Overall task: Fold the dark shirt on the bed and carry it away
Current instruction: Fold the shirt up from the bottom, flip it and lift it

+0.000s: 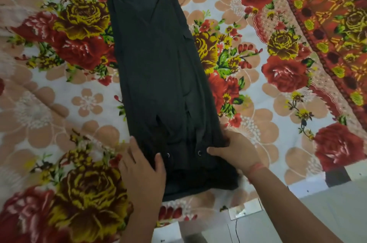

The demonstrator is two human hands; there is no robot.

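Both hands work the near end of the dark shirt [158, 75], which lies as a long narrow strip on the floral bed [59, 93]. Lengthwise folding looks done; next, that end probably needs lifting and doubling over. Left hand [142, 165] rests flat, open; right hand [236, 153] pinches the edge.

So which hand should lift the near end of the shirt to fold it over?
Probably the right hand: it already pinches the shirt edge. The left hand only rests flat.
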